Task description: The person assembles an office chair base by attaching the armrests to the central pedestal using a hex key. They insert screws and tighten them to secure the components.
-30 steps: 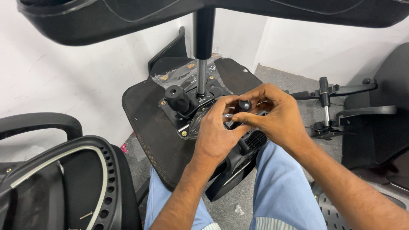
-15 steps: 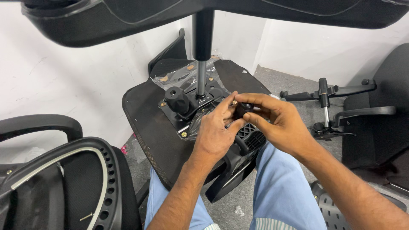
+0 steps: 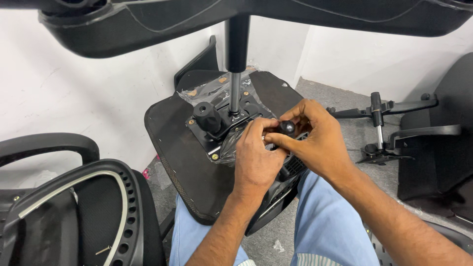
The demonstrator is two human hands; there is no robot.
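Chair seat (image 3: 182,162): your biggest piece. It lies upside down across your lap, tilted toward the white wall (image 3: 98,98). It looks stiff and fairly heavy, so let your legs carry it and take it by the rim if you must shift it.
Chair base (image 3: 148,29): the black shape across the top of the view, with the gas lift column (image 3: 236,74) running down from it into the plate. Probably top-heavy.
Metal plate (image 3: 217,133): bolted to the underside of the seat, partly under crinkled clear plastic wrap (image 3: 207,91). Rigid, with edges that may be sharp; the wrap looks slippery.
Round black boss (image 3: 207,114): stands upright on the plate, just left of the column.
Left hand (image 3: 256,157): your fingers are curled in narrow and pinch at the small knob from the left, wrist over the seat's near edge.
Right hand (image 3: 320,143): your fingers close around the same knob from the right, thumb and forefinger tips meeting it.
Small black knob (image 3: 287,127): held between both hands at the right edge of the plate. It seems light, hard and smooth, so hold it by the rounded head with your fingertips.
Armrest parts (image 3: 384,123): on the grey floor to your right, well apart.
Another chair back (image 3: 74,212): low on your left.
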